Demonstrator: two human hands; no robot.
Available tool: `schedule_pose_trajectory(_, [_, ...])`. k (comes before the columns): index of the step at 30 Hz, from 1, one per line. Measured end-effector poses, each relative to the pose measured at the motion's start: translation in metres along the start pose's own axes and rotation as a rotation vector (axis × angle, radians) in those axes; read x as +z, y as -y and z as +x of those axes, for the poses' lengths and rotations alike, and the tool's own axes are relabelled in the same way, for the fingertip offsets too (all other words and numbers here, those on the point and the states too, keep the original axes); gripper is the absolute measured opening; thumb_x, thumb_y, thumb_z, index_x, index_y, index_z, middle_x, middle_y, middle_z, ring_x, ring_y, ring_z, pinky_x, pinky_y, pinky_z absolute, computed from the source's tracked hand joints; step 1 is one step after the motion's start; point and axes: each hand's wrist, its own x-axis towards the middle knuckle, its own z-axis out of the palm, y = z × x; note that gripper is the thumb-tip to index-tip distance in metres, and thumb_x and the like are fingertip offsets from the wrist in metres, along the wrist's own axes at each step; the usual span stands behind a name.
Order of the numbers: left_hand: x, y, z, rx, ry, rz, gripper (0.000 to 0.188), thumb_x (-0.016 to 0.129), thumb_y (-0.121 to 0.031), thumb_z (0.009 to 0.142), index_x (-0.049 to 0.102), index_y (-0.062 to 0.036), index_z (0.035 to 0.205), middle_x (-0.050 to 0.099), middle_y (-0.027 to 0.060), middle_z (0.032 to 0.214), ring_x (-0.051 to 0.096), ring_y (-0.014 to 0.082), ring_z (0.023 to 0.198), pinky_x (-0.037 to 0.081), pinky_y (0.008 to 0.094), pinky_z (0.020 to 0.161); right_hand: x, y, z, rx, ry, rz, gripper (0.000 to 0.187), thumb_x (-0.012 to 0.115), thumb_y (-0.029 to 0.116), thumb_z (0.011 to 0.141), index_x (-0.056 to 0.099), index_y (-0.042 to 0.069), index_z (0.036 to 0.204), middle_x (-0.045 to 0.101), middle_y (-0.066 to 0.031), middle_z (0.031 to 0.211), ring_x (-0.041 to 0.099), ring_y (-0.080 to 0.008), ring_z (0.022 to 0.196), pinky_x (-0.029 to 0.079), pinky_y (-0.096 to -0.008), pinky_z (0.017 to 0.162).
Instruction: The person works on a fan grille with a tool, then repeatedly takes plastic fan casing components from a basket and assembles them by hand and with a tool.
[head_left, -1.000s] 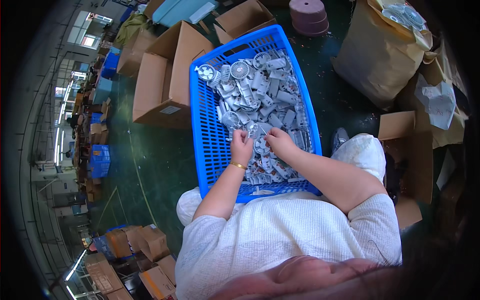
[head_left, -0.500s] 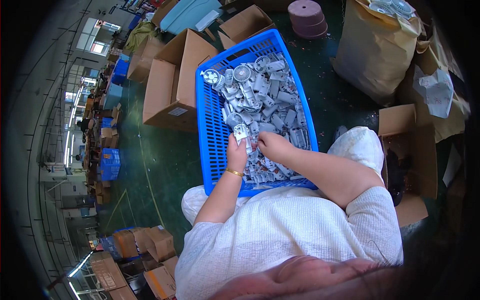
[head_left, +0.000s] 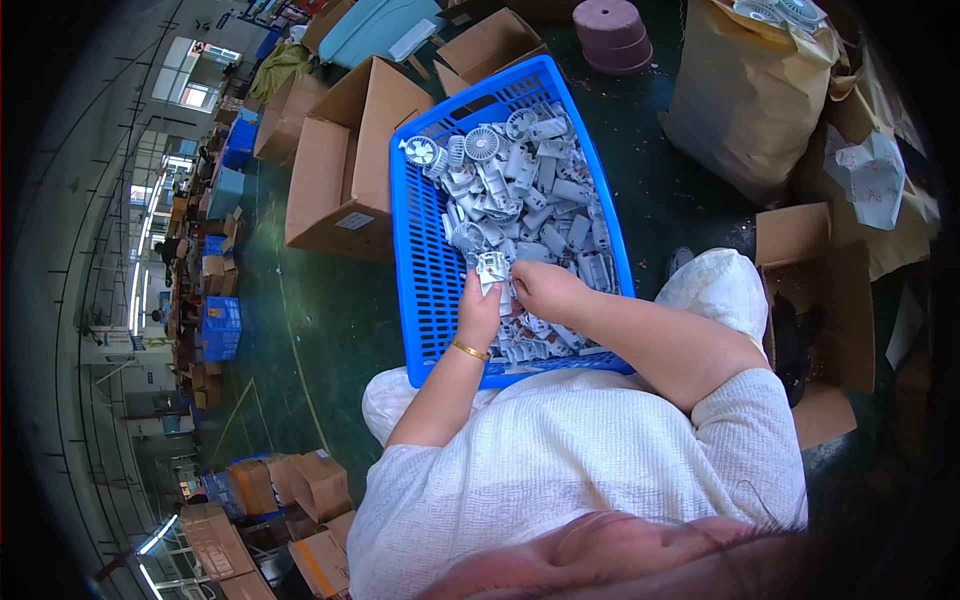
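My left hand [head_left: 479, 312], with a gold bangle at the wrist, is closed on a white fan casing [head_left: 492, 266] over the near part of the blue basket [head_left: 402, 250]. The casing's inner side faces up, with small details too fine to make out. My right hand [head_left: 548, 291] is closed in a pinch right beside the casing; what its fingertips grip is hidden. A round fan head [head_left: 467, 236] lies just beyond the casing; whether the two are joined I cannot tell. White and grey fan parts [head_left: 540, 205] fill the basket, several round grilles among them.
Open cardboard boxes stand left of the basket [head_left: 375, 150], behind it [head_left: 490, 48] and at my right [head_left: 835, 310]. A large paper sack [head_left: 750, 100] with fan parts on top and an upturned purple tub [head_left: 612, 38] stand at the far right. Stacked cartons [head_left: 280, 485] sit at lower left.
The casing in my left hand has shifted slightly to the right and turned more face-up. My right hand has stayed close beside it, nearly in place.
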Motion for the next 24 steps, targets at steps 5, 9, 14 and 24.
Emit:
schedule_pose_trajectory(5, [0.004,0.000,-0.002,-0.041,-0.068,0.072,0.027,0.045,0.000,0.084,0.043,-0.0017,0.111,0.056,0.0099,0.099,0.057,0.0172,0.082,0.048,0.0293,0.069,0.009,0.001,-0.004,-0.052,-0.054,-0.047,0.018,0.049,0.016,0.080,0.051,-0.001,0.086,0.058,-0.0217,0.084,0.057,-0.0385,0.081,0.045,-0.0454,0.069])
schedule_pose_trajectory(9, [0.008,-0.002,-0.003,-0.175,-0.128,-0.220,0.025,0.045,-0.001,0.085,0.042,-0.0013,0.110,0.055,0.0104,0.101,0.056,0.0181,0.084,0.048,0.0290,0.070,0.013,0.005,0.000,0.048,-0.093,0.062,0.018,0.046,0.016,0.082,0.049,-0.001,0.086,0.057,-0.0232,0.084,0.057,-0.0397,0.079,0.045,-0.0458,0.069])
schedule_pose_trajectory(14, [0.003,0.005,0.003,-0.069,-0.128,-0.075,0.026,0.046,-0.004,0.086,0.041,0.0004,0.111,0.056,0.0116,0.101,0.057,0.0197,0.085,0.048,0.0308,0.071,0.004,0.004,0.007,0.037,-0.110,0.061,0.018,0.044,0.017,0.083,0.052,0.000,0.086,0.058,-0.0214,0.082,0.057,-0.0387,0.078,0.045,-0.0459,0.068])
schedule_pose_trajectory(24, [0.003,0.005,-0.003,0.171,-0.165,0.415,0.029,0.048,-0.007,0.083,0.042,0.0007,0.110,0.058,0.0184,0.098,0.059,0.0319,0.088,0.046,0.0365,0.074,0.001,0.003,0.004,0.013,0.047,0.026,0.017,0.046,0.017,0.083,0.051,0.001,0.089,0.057,-0.0200,0.082,0.055,-0.0372,0.079,0.043,-0.0431,0.068])
